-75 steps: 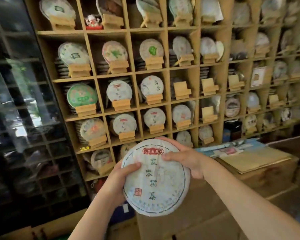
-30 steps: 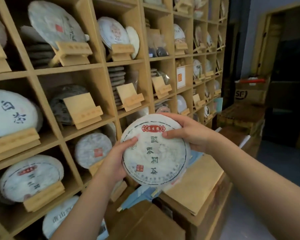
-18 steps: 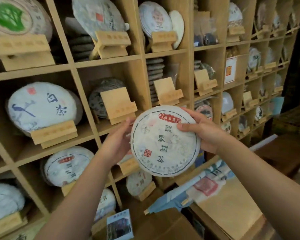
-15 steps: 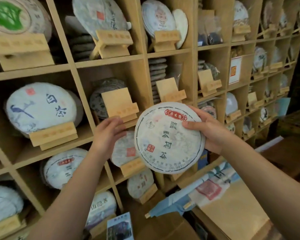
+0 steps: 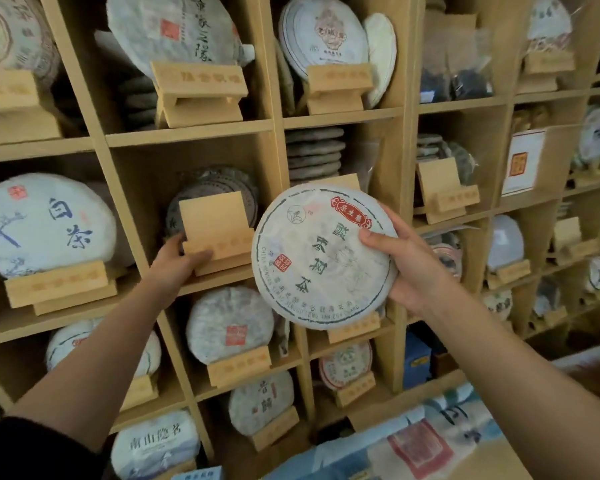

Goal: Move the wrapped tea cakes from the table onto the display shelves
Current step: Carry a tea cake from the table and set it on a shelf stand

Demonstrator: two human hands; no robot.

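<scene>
My right hand [image 5: 404, 265] grips a round tea cake [image 5: 312, 258] wrapped in white paper, with a red label and dark characters, by its right edge. It is held upright in front of the wooden display shelves [image 5: 187, 133]. My left hand [image 5: 177, 263] reaches into the middle compartment and holds the lower left corner of a bare wooden stand [image 5: 215, 230], thumb on its front ledge. A stack of dark cakes lies behind that stand.
Most compartments hold wrapped cakes on wooden stands, such as a white cake with a blue bird [image 5: 45, 223] to the left. Two more bare stands [image 5: 444, 188] are in compartments to the right. Printed paper and boxes [image 5: 413, 448] lie below the shelves.
My left hand let go of the tea cake and reached to the bare stand in the middle compartment. My right hand now holds the cake alone, raised a little closer to the shelves.
</scene>
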